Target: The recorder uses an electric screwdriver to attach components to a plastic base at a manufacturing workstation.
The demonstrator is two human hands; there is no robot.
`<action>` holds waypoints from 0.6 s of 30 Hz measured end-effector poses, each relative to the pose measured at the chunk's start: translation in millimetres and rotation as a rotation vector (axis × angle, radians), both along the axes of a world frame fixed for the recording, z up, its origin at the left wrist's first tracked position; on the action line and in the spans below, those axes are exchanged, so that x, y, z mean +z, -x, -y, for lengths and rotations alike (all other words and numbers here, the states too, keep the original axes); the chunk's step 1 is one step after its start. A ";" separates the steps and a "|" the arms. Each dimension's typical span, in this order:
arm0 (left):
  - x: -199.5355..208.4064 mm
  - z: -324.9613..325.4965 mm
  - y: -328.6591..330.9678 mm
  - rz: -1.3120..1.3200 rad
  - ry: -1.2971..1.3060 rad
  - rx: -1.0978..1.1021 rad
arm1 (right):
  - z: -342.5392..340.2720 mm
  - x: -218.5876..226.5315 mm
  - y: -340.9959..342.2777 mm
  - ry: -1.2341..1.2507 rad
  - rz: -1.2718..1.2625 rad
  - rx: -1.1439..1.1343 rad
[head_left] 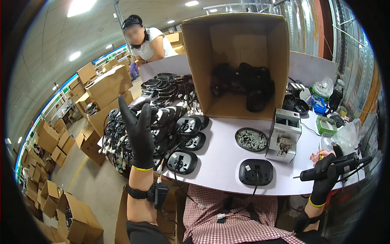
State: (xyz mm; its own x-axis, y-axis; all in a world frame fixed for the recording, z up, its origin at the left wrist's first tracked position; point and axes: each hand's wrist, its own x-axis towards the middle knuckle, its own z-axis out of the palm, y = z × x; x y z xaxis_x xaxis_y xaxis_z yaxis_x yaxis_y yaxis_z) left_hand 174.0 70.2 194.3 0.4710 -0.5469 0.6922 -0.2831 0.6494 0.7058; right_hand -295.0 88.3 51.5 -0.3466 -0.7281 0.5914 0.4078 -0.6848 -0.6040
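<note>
My left hand (pixel 140 130), in a black glove with a yellow cuff, is raised at the left with its fingers spread and holds nothing. It hangs in front of stacked black housings with cables (pixel 160 122). At the right, my right hand (pixel 325 179), also black-gloved, is closed around a black electric screwdriver (pixel 331 168) whose bit points left. A black rounded housing (pixel 256 171) lies flat at the table's front edge, its cable hanging down over my lap. Behind it are an oval dish of small screws (pixel 250 139) and a grey metal screw-feeding machine (pixel 285 136).
A large open carton (pixel 195 69) holding black parts (pixel 243 83) stands at the back of the white table (pixel 221 162). Right of it are a blue bin (pixel 319 106), a green bin (pixel 326 126) and plastic bags (pixel 341 136). Another person (pixel 152 42) leans at the far left; cartons (pixel 77 213) fill the floor.
</note>
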 end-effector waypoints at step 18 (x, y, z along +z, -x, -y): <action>-18.5 17.0 -8.9 0.054 -0.025 0.037 | 3.4 -11.0 9.4 0.007 -0.083 -0.016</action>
State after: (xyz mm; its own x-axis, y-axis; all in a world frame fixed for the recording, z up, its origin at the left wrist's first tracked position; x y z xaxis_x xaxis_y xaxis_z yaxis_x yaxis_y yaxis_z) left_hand 182.9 53.2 175.8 0.4536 -0.5475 0.7032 -0.3447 0.6198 0.7050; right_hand -304.4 84.9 40.4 -0.3078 -0.7187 0.6234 0.3452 -0.6950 -0.6308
